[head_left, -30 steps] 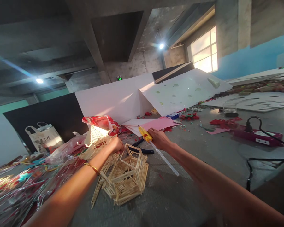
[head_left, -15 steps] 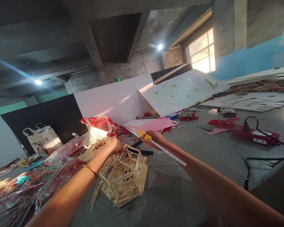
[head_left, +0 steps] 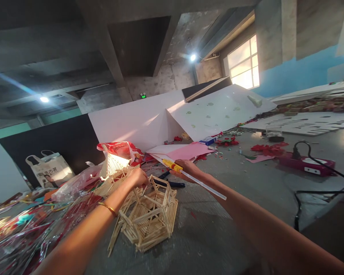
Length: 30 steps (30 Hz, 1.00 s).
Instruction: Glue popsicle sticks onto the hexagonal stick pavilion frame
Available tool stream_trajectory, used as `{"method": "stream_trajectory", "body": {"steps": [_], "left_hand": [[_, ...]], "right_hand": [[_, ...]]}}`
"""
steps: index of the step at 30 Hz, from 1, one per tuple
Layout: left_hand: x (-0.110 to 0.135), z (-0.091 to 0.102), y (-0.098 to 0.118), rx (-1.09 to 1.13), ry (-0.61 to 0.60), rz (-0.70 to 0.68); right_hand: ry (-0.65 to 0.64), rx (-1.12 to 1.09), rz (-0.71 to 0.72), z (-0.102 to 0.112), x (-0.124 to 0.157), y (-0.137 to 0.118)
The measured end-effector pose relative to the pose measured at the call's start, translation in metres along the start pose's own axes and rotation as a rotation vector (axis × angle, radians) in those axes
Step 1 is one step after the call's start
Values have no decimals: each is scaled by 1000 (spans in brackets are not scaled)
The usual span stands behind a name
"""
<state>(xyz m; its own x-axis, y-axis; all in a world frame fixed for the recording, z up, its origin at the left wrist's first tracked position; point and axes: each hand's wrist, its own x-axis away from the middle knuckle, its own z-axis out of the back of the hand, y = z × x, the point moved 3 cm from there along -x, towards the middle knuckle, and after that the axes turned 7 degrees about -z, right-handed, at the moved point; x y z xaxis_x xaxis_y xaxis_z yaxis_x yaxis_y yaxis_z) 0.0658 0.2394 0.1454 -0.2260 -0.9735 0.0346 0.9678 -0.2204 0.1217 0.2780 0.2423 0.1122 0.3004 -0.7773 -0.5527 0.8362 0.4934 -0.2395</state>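
A hexagonal model built of thin wooden sticks [head_left: 149,214] lies on the grey floor. My left hand [head_left: 137,177] grips its upper rim, a gold bangle on the wrist. My right hand [head_left: 189,169] holds a yellow glue gun [head_left: 172,165] just right of the model, with a clear glue stick [head_left: 203,185] poking back along my forearm. A second stick structure [head_left: 114,164] stands behind the model, lit by sunlight.
Black scissors [head_left: 169,182] lie behind the model. Shiny plastic wrappers [head_left: 23,229] cover the left. Pink paper [head_left: 186,151] and white boards [head_left: 218,110] lie beyond. A pink power strip [head_left: 309,165] with black cable [head_left: 301,206] sits right. A canvas tote bag [head_left: 50,168] leans far left.
My right hand has tilted the glue gun lower and flatter, so the glue stick now lies along my forearm. The left hand stays on the stick model.
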Motion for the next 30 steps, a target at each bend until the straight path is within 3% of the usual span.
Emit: {"method": "stream_trajectory", "body": {"steps": [30], "left_hand": [[-4,-2,-3,-6,-1,-22]], "right_hand": [[28,-2,15,-2,0,2]]}}
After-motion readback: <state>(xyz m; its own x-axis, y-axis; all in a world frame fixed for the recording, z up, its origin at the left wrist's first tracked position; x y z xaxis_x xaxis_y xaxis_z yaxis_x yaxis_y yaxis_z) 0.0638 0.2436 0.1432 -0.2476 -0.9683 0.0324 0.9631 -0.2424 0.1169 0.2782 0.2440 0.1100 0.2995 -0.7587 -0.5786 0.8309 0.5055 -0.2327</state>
